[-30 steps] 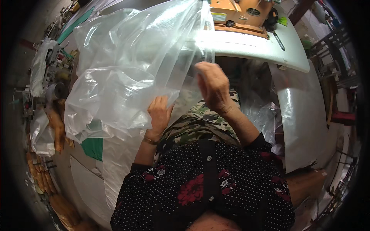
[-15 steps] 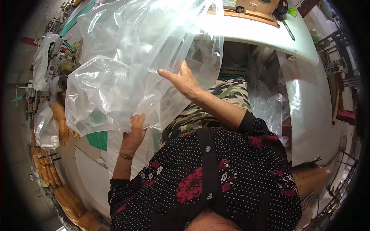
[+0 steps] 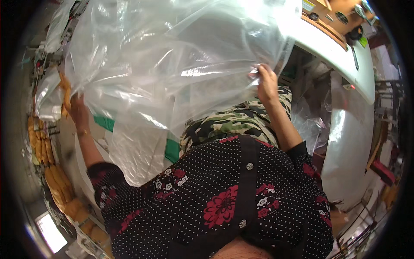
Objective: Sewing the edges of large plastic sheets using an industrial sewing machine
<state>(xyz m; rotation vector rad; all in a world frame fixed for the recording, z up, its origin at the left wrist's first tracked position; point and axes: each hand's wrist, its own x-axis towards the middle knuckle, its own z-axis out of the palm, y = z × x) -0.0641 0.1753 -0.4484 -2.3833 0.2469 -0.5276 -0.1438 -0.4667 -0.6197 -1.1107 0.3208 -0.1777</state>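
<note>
Spreading wide, the clear plastic sheet (image 3: pixel 172 64) is hanging before the camouflage-covered lap (image 3: pixel 228 128); the left hand (image 3: pixel 79 111) is pinching its left edge, the right hand (image 3: pixel 268 86) its right side, probably keeping it taut.

At the upper right, an orange-brown machine (image 3: pixel 351 25) is standing on a white bench (image 3: pixel 328 49). Near it on the bench there lie a slim dark tool (image 3: pixel 355 58) and a small bright green piece (image 3: pixel 363 42). Below the bench's edge there is a large pale panel (image 3: pixel 350 151), and farther to the right a red object (image 3: pixel 382 172). Along the left side we see yellow-orange bundles (image 3: pixel 59 185), and below them, near the corner, a bright white rectangle (image 3: pixel 51 233).
</note>
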